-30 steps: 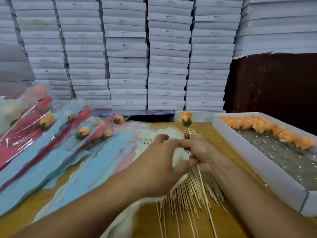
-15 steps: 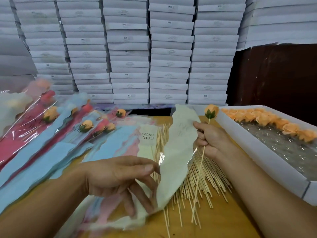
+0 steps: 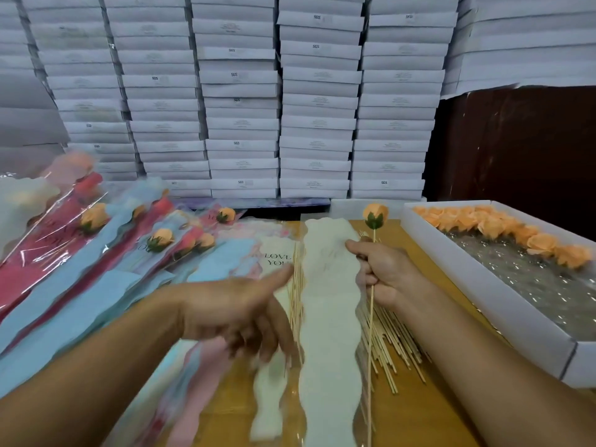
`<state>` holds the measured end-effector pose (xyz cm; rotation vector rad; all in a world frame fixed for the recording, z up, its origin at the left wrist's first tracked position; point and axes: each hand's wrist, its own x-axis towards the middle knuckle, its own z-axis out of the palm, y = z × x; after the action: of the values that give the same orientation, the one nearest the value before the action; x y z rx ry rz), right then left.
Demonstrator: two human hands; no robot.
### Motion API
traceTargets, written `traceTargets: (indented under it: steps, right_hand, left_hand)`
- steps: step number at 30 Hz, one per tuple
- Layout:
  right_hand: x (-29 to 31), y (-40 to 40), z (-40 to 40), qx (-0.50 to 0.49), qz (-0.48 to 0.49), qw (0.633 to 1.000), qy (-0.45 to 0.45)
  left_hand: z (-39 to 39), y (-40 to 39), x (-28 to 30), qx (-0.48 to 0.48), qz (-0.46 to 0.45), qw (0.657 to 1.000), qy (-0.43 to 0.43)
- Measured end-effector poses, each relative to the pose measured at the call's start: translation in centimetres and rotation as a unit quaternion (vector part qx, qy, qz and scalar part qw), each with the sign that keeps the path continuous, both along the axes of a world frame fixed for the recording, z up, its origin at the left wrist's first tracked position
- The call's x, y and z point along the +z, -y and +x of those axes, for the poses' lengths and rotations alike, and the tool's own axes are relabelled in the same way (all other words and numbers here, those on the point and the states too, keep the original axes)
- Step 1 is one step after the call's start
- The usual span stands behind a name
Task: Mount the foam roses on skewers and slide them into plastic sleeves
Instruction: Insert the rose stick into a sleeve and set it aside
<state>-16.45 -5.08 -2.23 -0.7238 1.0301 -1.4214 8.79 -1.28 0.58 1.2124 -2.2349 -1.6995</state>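
Note:
My right hand grips a wooden skewer upright, an orange foam rose mounted on its top. The thumb of that hand also touches the upper edge of a white plastic sleeve, which runs down toward me over the table. My left hand is blurred, just left of the sleeve, thumb stretched toward it and fingers pointing down, with nothing pinched. Loose skewers lie in a pile under and right of the sleeve.
A white box at the right holds a row of orange roses. Finished sleeved roses and flat blue and pink sleeves cover the left of the wooden table. Stacked white boxes form a wall behind.
Both hands met at the sleeve's top; then my right hand drew the rose skewer and sleeve to the right. My left hand slid down the sleeve and has released it.

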Motion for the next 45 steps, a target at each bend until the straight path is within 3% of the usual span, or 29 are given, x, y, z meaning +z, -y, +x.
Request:
traceTargets:
  steps: [2,4,8,12,19,26,34,45]
  right_hand:
    - [-0.1,-0.3,0.4,0.029,-0.005,0.999,-0.015]
    - [-0.3,-0.6,0.9,0.06,-0.012,0.997,-0.043]
    - [-0.6,-1.0,1.5,0.115,-0.006,0.99,-0.079]
    - [-0.5,-1.4,1.7,0.185,0.005,0.978,-0.098]
    - [-0.5,-1.2,1.7,0.156,0.028,0.978,-0.133]
    - [-0.6,-1.4,1.8,0.138,0.023,0.975,-0.17]
    - [-0.7,-1.5,1.6,0.168,0.043,0.968,-0.182]
    - [-0.9,-1.3,1.3,0.197,0.062,0.956,-0.207]
  left_hand:
    - [-1.4,1.6,0.4,0.201,-0.042,0.979,-0.016]
    - [-3.0,3.2,0.1,0.331,-0.069,0.937,-0.092]
    - [-5.6,5.2,0.3,0.397,-0.029,0.88,-0.257]
    - [-6.0,6.1,0.1,0.425,-0.037,0.851,-0.306]
    - [-4.5,5.4,-1.9,0.409,-0.071,0.867,-0.276]
    - [-3.6,5.0,-3.5,0.341,-0.187,0.886,-0.253]
    - [-3.9,4.0,-3.7,0.333,-0.356,0.847,-0.214]
    - [-2.8,4.0,-3.8,0.258,-0.268,0.876,-0.308]
